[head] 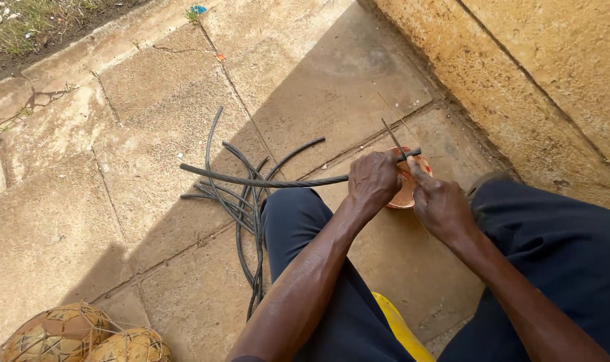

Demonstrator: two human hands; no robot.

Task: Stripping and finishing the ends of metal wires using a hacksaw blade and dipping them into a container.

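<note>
My left hand (373, 179) grips a long black cable (264, 182) near its right end, holding it level above my knees. My right hand (439, 201) holds a thin blade (392, 138) pointing up and away, its edge set against the cable's end by my left fingers. Just under both hands sits a small round orange-rimmed bowl (407, 194) on the concrete. Both my legs in dark trousers (298, 221) frame the hands.
Several more black cables (241, 201) lie in a loose heap on the concrete slabs to my left. A rough yellowish wall (519, 80) rises at the right. Netted brownish balls (77, 335) sit at bottom left. A yellow object (400, 328) shows between my legs.
</note>
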